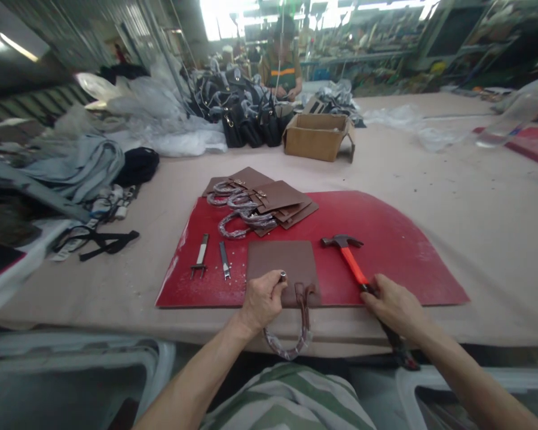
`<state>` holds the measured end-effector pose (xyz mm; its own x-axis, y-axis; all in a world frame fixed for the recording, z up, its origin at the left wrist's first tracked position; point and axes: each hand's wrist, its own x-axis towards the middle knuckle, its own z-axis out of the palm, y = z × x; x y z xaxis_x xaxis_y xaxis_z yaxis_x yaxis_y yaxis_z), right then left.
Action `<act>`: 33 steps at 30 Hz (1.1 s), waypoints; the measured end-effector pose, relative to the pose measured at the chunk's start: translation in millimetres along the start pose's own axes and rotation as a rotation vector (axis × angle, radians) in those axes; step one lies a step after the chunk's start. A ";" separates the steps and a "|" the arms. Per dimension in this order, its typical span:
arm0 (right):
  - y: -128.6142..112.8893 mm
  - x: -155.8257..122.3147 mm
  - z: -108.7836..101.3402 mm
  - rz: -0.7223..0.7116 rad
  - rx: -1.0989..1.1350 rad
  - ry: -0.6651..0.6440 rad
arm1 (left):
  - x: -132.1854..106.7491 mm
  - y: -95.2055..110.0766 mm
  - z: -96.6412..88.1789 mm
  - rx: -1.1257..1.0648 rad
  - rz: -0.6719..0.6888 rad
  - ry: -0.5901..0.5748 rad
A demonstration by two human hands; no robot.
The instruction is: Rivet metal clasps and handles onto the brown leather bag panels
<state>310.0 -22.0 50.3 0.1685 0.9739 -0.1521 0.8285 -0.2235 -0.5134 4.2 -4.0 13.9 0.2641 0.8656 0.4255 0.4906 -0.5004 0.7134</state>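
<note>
My left hand (263, 298) is closed around a short metal punch (282, 275), whose round end shows above the fingers. It rests over a brown leather bag panel (281, 257) lying on a red board (385, 251). A plastic-wrapped bag handle (305, 328) is joined to the panel and loops over the table's front edge. My right hand (392, 303) grips the dark handle of a claw hammer (352, 263), its head lying over the board right of the panel. Left of the panel are a two-pronged metal tool (200, 257) and a smaller forked tool (225, 261).
Several brown panels with wrapped handles (269, 200) are stacked at the board's back edge. Behind stand a cardboard box (316, 137) and a pile of black bags (246, 113). A co-worker (287, 74) sits across the table. Black straps (107, 242) lie at left; plastic bins (159, 364) are below.
</note>
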 end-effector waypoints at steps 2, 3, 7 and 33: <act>-11.6 -2.1 -1.8 0.072 0.317 -0.178 | -0.3 -1.5 0.8 -0.011 0.001 0.001; -20.5 -4.9 -3.1 0.112 0.457 -0.259 | -0.5 -2.1 1.2 -0.013 0.004 -0.001; -61.8 -29.1 -11.4 0.248 0.761 -0.312 | -0.8 -3.6 2.2 -0.003 0.015 -0.013; -60.9 -54.4 -32.0 -0.316 -0.069 0.073 | -2.8 -6.4 2.1 0.017 0.047 0.015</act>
<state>267.4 -60.1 117.0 -0.0671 0.9954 0.0684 0.8797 0.0914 -0.4666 2.1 -3.2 6.9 0.2750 0.8404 0.4670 0.4919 -0.5403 0.6827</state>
